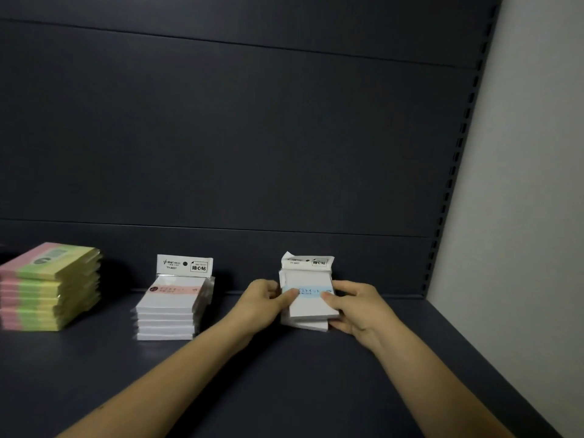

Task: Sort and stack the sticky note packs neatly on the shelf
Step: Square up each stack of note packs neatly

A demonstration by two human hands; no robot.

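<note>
Sticky note packs with a blue band (308,292) form a short stack on the dark shelf (284,374), right of the pink-band stack (170,306), which serves as landmark here. Left hand (264,303) grips the top blue-band pack at its left edge, thumb on the top face by the band, other fingers curled round the side. Right hand (354,306) mirrors this on the right edge: thumb on top, fingers wrapped under and round the lower packs. Both hands thus pinch the stack between them. Top pack sits slightly skewed over the packs below; the white header cards at the rear are crumpled and uneven. Pink-band stack: about five packs, squared, header card upright, untouched. Further left of it, well apart, a taller stack of pink, green and yellow note pads (50,289), slightly blurred. Judgement: sorting by kind appears largely done; step in hand is squaring the blue-band stack. Next move calls for pressing the edges flush from both sides, aligning the header cards toward the back panel (284,137), then releasing without dragging the top pack.
</note>
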